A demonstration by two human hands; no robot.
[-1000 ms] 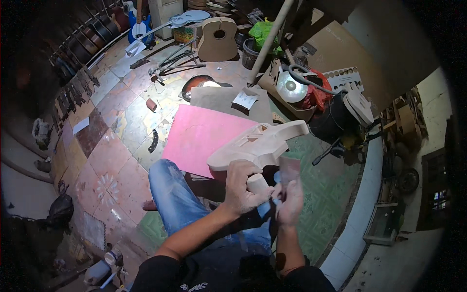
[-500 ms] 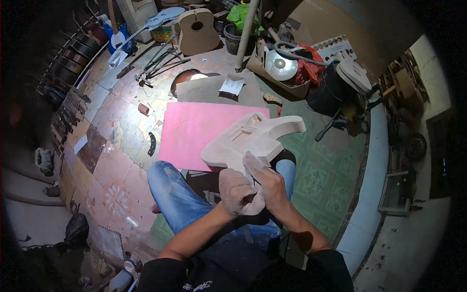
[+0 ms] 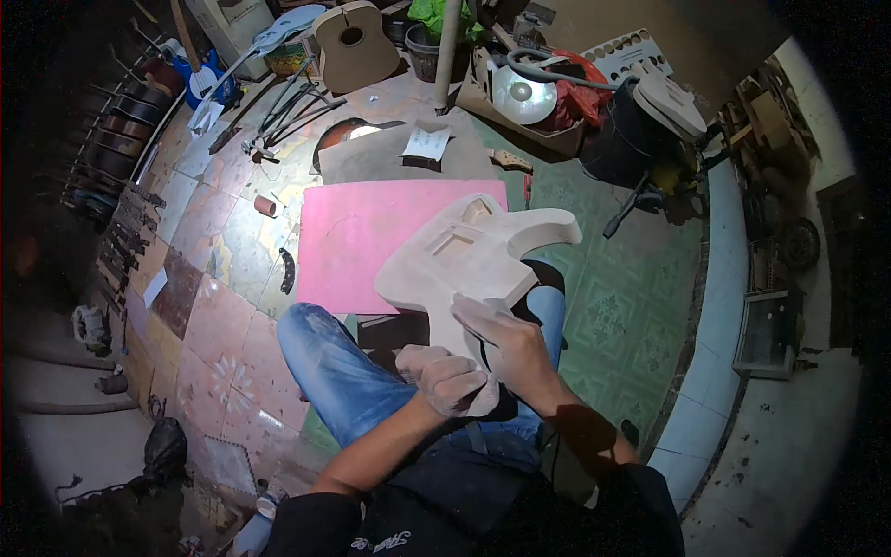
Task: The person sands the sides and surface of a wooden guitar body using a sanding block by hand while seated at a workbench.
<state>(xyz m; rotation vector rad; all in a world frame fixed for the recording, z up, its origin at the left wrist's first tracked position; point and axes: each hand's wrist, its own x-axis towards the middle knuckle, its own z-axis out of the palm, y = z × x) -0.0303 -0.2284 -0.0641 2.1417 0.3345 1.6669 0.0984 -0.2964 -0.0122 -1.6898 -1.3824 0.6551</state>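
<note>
Head view: the left hand [image 3: 450, 379] curls around the guitar body's [image 3: 483, 255] near end; the right hand [image 3: 506, 339] lies against it, fingers straightish, hold unclear. Beyond them: pink board [image 3: 343, 241], tiled floor [image 3: 223, 325].

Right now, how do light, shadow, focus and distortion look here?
Head view: light pools on the floor tiles beside the pink board; head view: the guitar body looks fairly sharp, a shadow darkens the right forearm; head view: the pale tiled strip bends, corners go black.
</note>
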